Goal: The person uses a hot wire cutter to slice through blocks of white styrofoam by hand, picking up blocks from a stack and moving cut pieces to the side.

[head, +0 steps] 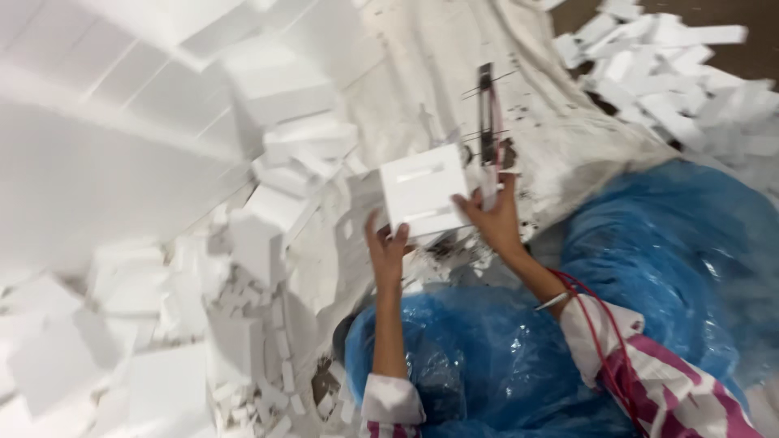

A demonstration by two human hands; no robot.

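Blue plastic sheet [649, 243] over our lap; left hand [387, 247], right hand [495, 217] both grip white foam block [422, 188] beside upright cutter frame [487, 113]; cut pieces [665, 81] piled beyond cutter, bigger slabs [122, 162] left of it uncut

packaging: I see a square white foam block [422, 188] with moulded slots, centre frame | bags: crinkled blue plastic bag [649, 259] lower right | labels, signs, screens: I see none

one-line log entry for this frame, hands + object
left hand: grips foam block lower edge | right hand: grips block right edge | beside: upright cutter frame | below: blue plastic sheet
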